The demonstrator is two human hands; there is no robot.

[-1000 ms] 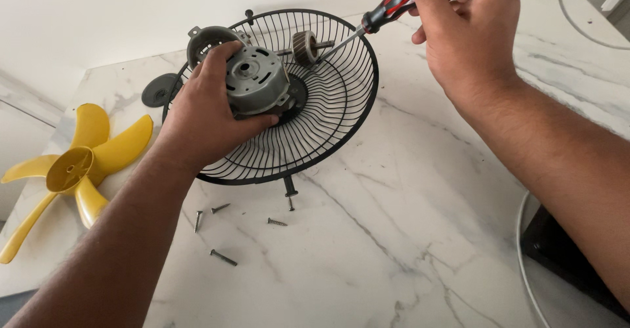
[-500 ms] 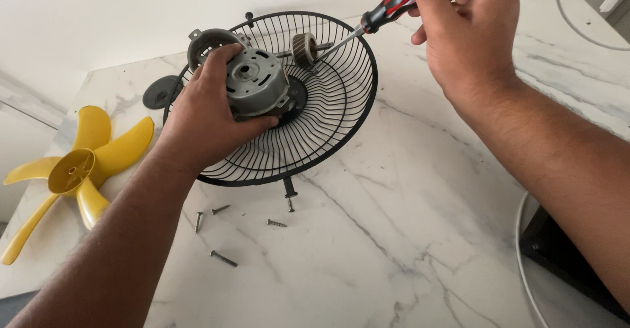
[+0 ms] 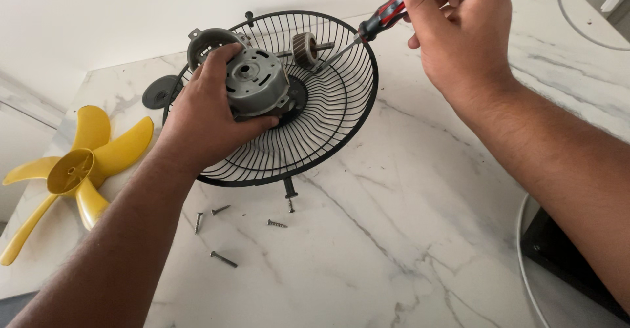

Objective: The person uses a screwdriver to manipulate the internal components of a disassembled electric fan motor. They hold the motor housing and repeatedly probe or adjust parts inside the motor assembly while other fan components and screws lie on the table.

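My left hand grips a grey metal fan motor that rests in the middle of a black wire fan guard lying on the white marble table. A red and black screwdriver is held in my right hand, with its tip reaching down beside a brownish rotor on a shaft inside the guard.
A yellow fan blade lies at the left. Several loose screws lie in front of the guard. A grey round housing and a dark disc sit behind it. A white cable and dark object are at right.
Barely anything has changed: both hands hold their places, and the screwdriver tip stays by the rotor.
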